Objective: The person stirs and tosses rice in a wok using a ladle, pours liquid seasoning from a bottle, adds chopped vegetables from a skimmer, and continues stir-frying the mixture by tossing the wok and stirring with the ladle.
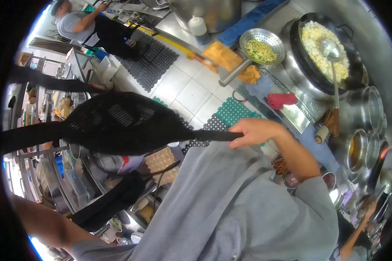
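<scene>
My right hand [255,130] is closed on the end of a narrow black strap. The strap runs left into a wide black mesh piece [122,124], which hangs stretched across the view in front of my grey shirt [231,187]. Two more dark straps leave its far side toward the left edge; where they end is cut off. I cannot make out exactly what kind of item it is. My left forearm [43,222] reaches out of the picture at the lower left, so that hand does not show.
A wok [361,56] of fried rice with a ladle [331,50] stands at upper right. Beside it, a perforated strainer [279,43] holds shredded food. One co-worker [78,28] stands at upper left; another person's arm [359,232] shows at lower right. Shelves line the left.
</scene>
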A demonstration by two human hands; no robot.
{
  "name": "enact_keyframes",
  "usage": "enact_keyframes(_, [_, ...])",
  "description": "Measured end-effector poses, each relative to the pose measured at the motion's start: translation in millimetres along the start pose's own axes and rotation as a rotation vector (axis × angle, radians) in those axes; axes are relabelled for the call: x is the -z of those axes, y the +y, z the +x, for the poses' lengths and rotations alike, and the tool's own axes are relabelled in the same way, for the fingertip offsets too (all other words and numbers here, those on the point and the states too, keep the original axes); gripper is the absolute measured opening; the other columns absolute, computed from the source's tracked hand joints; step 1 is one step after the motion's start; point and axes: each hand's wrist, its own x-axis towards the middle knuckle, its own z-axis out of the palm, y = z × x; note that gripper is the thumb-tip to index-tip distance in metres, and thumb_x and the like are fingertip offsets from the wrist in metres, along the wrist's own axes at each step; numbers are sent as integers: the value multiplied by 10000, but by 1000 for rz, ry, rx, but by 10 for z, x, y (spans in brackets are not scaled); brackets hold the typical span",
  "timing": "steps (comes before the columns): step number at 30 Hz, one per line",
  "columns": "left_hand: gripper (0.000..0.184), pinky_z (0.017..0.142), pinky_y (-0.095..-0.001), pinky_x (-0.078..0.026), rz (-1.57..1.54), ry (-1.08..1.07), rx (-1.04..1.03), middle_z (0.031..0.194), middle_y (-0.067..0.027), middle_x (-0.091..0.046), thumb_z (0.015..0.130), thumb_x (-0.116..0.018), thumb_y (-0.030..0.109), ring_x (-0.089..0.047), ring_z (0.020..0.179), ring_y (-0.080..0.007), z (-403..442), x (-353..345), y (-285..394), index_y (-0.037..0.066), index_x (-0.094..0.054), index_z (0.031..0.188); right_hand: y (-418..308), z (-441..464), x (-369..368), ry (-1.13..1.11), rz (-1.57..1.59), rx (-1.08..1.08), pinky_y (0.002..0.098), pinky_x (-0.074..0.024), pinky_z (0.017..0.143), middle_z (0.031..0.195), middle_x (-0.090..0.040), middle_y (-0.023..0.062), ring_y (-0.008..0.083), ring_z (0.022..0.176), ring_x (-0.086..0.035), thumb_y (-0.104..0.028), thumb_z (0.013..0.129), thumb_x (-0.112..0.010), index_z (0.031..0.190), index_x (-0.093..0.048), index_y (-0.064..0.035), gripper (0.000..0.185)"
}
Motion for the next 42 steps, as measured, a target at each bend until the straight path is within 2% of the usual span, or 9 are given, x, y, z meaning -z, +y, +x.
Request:
enact_keyframes(1, [562, 333, -213, -284, -413, 59, 197, 567, 10, -494, 968, -524, 355, -367, 376, -82, 70, -167, -131, -100, -436, 1286, 106, -27, -10, 116, -131, 69, 334, -479, 587, 725, -648, 79, 191, 648, -641, -254, 824, -653, 874, -655, -16, 243])
enact_keyframes(3, [664, 297, -214, -217, -313, 163, 128, 520, 16, -467, 944, -570, 359, -315, 339, -76, 73, -541, -424, -104, -335, 1359, 355, -74, -16, 348, -410, 198, 370, -473, 614, 675, -639, 88, 228, 639, -638, -253, 826, -650, 827, -646, -24, 229])
enact_keyframes(10, [290, 461, -202, -295, -801, 729, 86, 609, -8, -442, 978, -496, 221, -378, 496, -67, -289, -1694, -1783, -17, -473, 1141, -219, -293, 319, 220, -253, -397, 369, -475, 599, 610, -636, 65, 248, 609, -629, -249, 866, -597, 767, -628, -14, 257])
enact_keyframes(14, [305, 491, -219, -319, -1019, 547, -31, 737, -26, -485, 947, -511, 187, -390, 540, -79, -145, -2159, -1964, -21, -461, 1164, -220, -305, 325, 234, -393, -402, 369, -462, 552, 599, -625, 77, 243, 566, -617, -270, 874, -590, 729, -601, -6, 302])
enact_keyframes(18, [226, 496, -217, -346, -1296, 687, 88, 673, -49, -513, 888, -599, 162, -450, 546, -104, 77, -2632, -2070, -32, -542, 989, -329, -253, 315, 268, -718, -283, 420, -461, 601, 633, -612, 142, 305, 654, -625, -248, 857, -607, 746, -627, -16, 258])
enact_keyframes(24, [206, 568, -272, -414, -1525, 350, -170, 710, -90, -577, 869, -656, 153, -548, 633, -161, 390, -3229, -2375, -23, -574, 939, -700, 204, 99, 312, -597, -269, 436, -455, 623, 712, -629, 167, 334, 703, -626, -217, 813, -618, 795, -653, -39, 182])
enact_keyframes(31, [284, 860, -282, -460, -1497, -29, -161, 1210, -106, -590, 841, -644, 72, -579, 948, -152, 799, -3991, -2285, -58, -606, 1091, -1022, 747, 12, 509, -420, -72, 410, -458, 609, 707, -640, 165, 322, 681, -631, -205, 771, -671, 765, -647, -9, 197])
enact_keyframes(39, [234, 695, -251, -475, -1479, -128, -143, 952, -64, -672, 824, -695, 100, -587, 786, -111, 1071, -4444, -2367, -28, -651, 1015, -1066, 882, 92, 405, 24, -113, 288, -512, 617, 747, -679, 90, 134, 720, -660, -134, 854, -644, 887, -646, 6, 143])
enact_keyframes(42, [256, 613, -259, -483, -1363, -60, -31, 849, -85, -679, 814, -708, 185, -595, 696, -130, 927, -4402, -2424, -27, -659, 949, -669, 626, -23, 749, 324, -7, 262, -506, 611, 801, -668, 66, 123, 731, -645, -146, 884, -611, 936, -628, -4, 152])
